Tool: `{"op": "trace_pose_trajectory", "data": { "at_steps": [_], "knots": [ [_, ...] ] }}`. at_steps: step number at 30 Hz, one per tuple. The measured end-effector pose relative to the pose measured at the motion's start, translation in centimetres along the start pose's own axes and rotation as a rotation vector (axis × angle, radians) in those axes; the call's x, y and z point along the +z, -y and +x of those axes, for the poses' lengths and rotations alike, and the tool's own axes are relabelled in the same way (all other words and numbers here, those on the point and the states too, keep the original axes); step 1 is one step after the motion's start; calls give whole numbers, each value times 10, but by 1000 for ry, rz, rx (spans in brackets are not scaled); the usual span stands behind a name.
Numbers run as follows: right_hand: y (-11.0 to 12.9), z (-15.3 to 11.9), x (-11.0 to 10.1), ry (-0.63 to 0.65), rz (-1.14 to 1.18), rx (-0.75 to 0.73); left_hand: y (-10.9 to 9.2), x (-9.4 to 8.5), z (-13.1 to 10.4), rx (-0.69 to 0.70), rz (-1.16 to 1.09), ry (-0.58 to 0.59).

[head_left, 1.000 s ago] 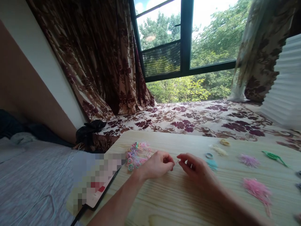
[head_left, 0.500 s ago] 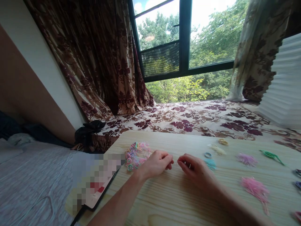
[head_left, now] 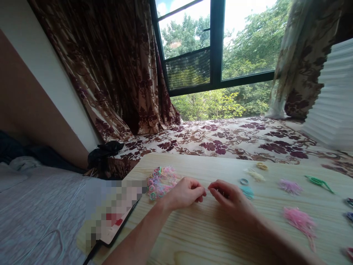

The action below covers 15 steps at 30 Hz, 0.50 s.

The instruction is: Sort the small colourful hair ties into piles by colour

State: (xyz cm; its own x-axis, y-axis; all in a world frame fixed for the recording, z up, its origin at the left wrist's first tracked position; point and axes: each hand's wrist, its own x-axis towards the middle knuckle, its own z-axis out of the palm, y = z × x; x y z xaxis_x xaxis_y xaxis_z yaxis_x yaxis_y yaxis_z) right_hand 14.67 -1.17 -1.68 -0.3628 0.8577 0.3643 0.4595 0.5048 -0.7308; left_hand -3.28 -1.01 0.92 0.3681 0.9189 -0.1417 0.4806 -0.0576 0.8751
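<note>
A loose heap of multicoloured elastic bands (head_left: 152, 187) lies on the far left part of the pale wood-grain worktop (head_left: 204, 237), just beyond the left hand (head_left: 184, 192). That hand's fingers curl in toward the thumb; the right hand (head_left: 231, 197) faces it across a narrow gap, fingers bent, and whether either pinches a band cannot be told. Just beside the right hand lie turquoise bands (head_left: 247, 192) and a grey ring (head_left: 243, 181); farther right, lilac bands (head_left: 290, 187) and pink bands (head_left: 299, 220).

Pinch unclear, edge crop
Bare L hand (head_left: 186, 194) & bare R hand (head_left: 229, 195): hold too small to tell; dark-blue looped band (head_left: 350, 216) cut off, R edge.
</note>
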Motion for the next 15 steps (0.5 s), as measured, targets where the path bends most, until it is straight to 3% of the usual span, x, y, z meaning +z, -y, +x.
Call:
{"op": "trace_pose_trajectory", "data": {
  "at_steps": [8, 11, 15],
  "knots": [
    [4, 5, -11, 21, 3, 2, -2, 1, 0, -21, -62, 2],
    [7, 9, -35, 158, -10, 88, -1, 1, 1, -17, -45, -8],
    [5, 7, -81, 330, -104, 240, 1, 1, 2, 7, -37, -40]
  ]
}}
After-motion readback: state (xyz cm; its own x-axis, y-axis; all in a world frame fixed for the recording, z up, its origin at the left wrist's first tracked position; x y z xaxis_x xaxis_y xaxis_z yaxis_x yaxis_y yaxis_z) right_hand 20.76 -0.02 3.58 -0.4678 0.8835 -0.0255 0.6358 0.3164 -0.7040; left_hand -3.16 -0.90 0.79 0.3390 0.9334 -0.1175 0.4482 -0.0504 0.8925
